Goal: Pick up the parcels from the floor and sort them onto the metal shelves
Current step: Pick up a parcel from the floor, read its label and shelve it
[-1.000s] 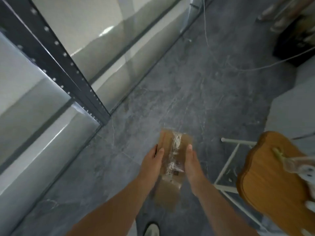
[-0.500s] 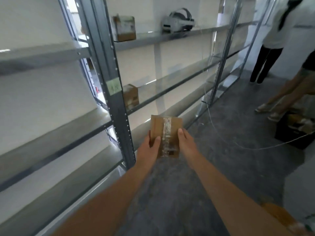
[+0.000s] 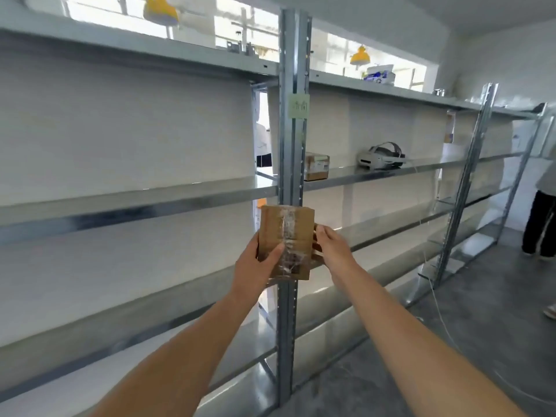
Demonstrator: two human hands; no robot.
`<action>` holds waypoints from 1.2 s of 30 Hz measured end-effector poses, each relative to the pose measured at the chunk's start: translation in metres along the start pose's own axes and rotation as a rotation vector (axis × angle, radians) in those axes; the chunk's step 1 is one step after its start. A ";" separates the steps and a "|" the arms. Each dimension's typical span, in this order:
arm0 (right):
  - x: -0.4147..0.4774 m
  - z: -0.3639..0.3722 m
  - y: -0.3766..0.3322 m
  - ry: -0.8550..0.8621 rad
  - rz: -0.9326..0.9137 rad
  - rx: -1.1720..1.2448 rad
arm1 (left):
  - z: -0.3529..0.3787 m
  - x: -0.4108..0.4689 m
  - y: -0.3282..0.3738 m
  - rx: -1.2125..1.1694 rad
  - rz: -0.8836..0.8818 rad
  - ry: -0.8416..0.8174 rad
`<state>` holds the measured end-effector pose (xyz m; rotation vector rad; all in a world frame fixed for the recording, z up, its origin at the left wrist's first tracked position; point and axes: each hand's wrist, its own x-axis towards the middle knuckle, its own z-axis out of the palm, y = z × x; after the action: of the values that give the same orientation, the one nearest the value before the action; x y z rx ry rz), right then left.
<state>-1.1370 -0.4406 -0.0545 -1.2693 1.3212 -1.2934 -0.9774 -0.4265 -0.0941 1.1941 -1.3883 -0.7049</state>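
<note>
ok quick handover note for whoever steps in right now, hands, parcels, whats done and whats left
Left hand: gripping the taped cardboard parcel by its left edge.
Right hand: holding the same parcel's right edge.
The parcel is held up in front of the shelf upright, not yet on any shelf.
Done: one small box already sits on the middle shelf, near a white headset.
Left: shelve this parcel. The floor parcels are out of view.

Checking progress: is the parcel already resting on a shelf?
No, both hands hold the parcel in the air in front of the upright post.
</note>
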 end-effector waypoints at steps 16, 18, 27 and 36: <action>-0.100 0.190 -0.082 -0.305 -0.155 0.091 | -0.233 -0.075 0.043 -0.084 0.009 0.266; -0.112 0.206 -0.090 -0.372 -0.177 0.085 | -0.257 -0.086 0.049 -0.097 0.017 0.289; -0.147 0.259 -0.109 -0.628 -0.188 0.139 | -0.330 -0.127 0.063 -0.122 0.040 0.356; -0.171 0.310 -0.107 -0.663 -0.237 0.227 | -0.381 -0.155 0.065 -0.058 0.027 0.586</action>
<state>-0.8024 -0.2982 0.0149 -1.5400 0.5563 -1.0042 -0.6501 -0.1825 -0.0117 1.2074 -0.8850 -0.3296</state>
